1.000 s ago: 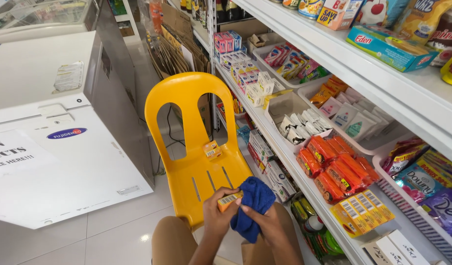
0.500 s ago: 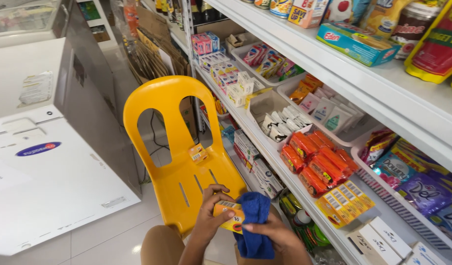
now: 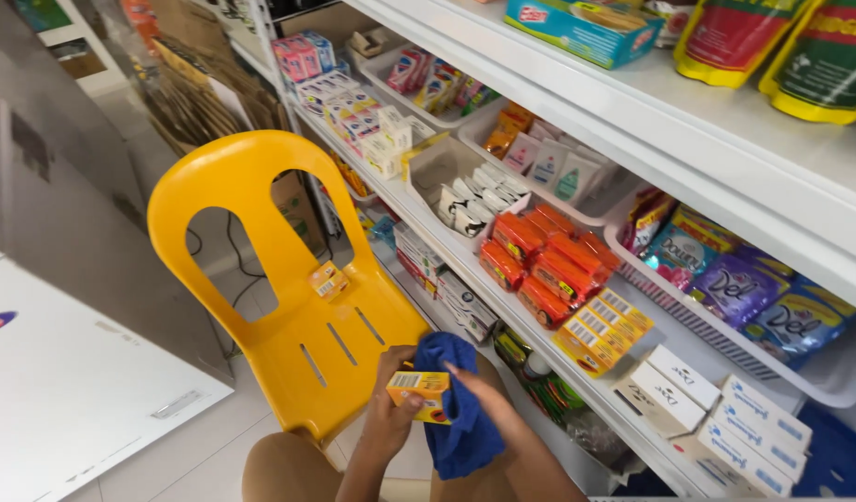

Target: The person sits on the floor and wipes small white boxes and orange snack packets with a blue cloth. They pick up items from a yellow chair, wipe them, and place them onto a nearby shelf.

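At lower centre, the left hand [image 3: 389,423] grips one small yellow-orange cardboard box [image 3: 418,387], while the right hand [image 3: 491,409] presses one blue cloth [image 3: 460,409] against it. A second such box [image 3: 327,279] lies on the single yellow plastic chair [image 3: 288,307], left of centre.

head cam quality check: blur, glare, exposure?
Head view: bright, even light; yellow chair sharp with soft sheen; left hand holding the small yellow box and right hand on the blue cloth are readable; white freezer lid near overexposed; upper left corner smeared.
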